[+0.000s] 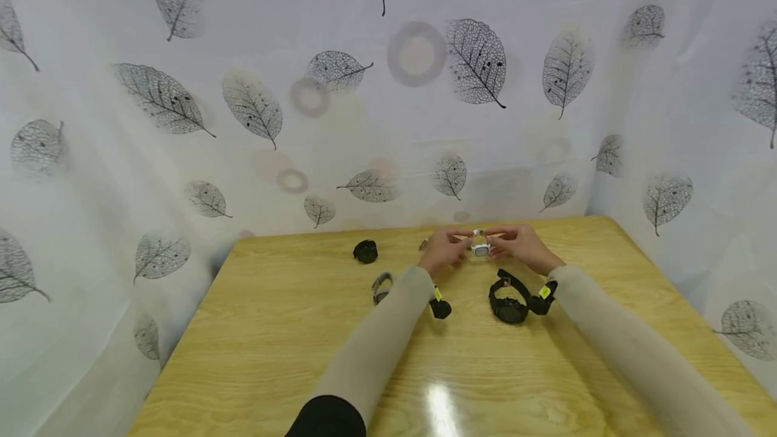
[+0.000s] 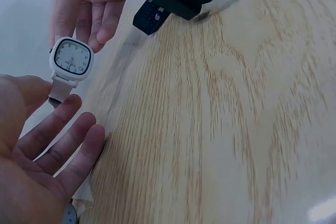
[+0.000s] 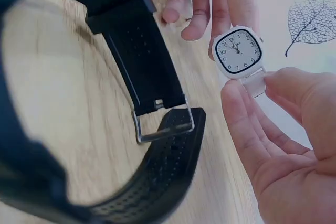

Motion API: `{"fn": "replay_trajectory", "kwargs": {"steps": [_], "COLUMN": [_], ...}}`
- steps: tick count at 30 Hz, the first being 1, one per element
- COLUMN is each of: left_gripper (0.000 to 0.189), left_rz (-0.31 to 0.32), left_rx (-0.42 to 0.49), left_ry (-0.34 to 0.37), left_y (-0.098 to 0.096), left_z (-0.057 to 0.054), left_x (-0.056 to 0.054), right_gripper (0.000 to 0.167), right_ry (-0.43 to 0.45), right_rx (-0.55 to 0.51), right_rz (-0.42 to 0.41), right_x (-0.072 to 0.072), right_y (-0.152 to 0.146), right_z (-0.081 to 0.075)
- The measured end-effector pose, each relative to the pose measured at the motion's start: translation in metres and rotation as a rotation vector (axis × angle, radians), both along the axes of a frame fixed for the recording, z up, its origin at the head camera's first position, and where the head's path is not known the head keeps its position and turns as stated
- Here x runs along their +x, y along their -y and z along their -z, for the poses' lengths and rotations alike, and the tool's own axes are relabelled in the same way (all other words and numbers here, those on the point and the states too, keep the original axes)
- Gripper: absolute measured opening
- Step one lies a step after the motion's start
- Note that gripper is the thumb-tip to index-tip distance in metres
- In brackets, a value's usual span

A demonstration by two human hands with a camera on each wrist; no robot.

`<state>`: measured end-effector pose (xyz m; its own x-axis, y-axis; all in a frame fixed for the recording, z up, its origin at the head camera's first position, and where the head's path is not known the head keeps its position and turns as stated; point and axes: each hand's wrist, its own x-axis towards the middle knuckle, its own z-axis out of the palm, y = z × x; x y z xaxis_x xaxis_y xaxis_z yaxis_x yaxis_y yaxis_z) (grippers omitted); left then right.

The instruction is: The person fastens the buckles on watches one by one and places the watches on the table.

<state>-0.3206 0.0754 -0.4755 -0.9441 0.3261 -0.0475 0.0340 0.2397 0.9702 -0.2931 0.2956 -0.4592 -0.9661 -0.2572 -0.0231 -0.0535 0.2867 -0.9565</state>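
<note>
A white wristwatch [image 1: 481, 250] with a squarish white case and dark-rimmed dial is held up near the table's far edge. My left hand [image 1: 448, 248] pinches one side of its strap between thumb and forefinger, the other fingers spread apart in the left wrist view. From the other side my right hand [image 1: 523, 248] grips the strap, thumb against forefinger, in the right wrist view. The dial [image 3: 239, 51] faces back toward me. A large black watch [image 1: 510, 309] with its strap unbuckled lies on the table below my right wrist; its buckle [image 3: 165, 129] looms close in the right wrist view.
On the wooden table [image 1: 273, 336], a black watch [image 1: 365, 251] lies at the back left. A grey-strapped watch [image 1: 382, 286] is partly covered by my left sleeve. Another small item [image 1: 423, 244] peeks from behind my left hand. A leaf-print curtain [image 1: 388, 127] hangs behind.
</note>
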Motion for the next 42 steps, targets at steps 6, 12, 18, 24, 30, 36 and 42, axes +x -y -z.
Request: {"fn": "replay_trajectory", "kwargs": {"steps": [6,12,18,24,30,36,42], "left_gripper": [0.020,0.020,0.019,0.020,0.019,0.020,0.020], "left_rz": [-0.012,-0.015,-0.011,-0.019,-0.035,-0.040,-0.032], "left_rx": [-0.063,-0.072,-0.108,-0.184,-0.272,-0.303,-0.306], "left_ry": [-0.002,0.004,-0.016,-0.053,-0.076,-0.094,-0.082], "left_y": [-0.006,-0.011,-0.014,-0.017,-0.019,-0.020,-0.021], "left_z": [-0.002,0.000,0.001,0.004,0.005,0.002,0.003], "left_x": [0.000,-0.003,-0.004,-0.006,-0.006,-0.005,-0.006], "right_gripper": [0.038,0.039,0.038,0.038,0.037,0.037,0.038], "right_ry": [0.018,0.065,0.101,0.141,0.171,0.163,0.159], "right_rx": [0.039,0.041,0.053,0.037,0.063,0.086,0.119], "right_rz": [0.003,0.005,-0.020,-0.042,-0.031,-0.039,-0.054], "right_x": [-0.004,-0.012,-0.021,-0.029,-0.032,-0.033,-0.030], "right_y": [0.000,-0.002,-0.008,-0.011,-0.009,-0.007,-0.008], "right_z": [-0.002,0.003,0.007,0.009,0.008,0.005,0.002]}}
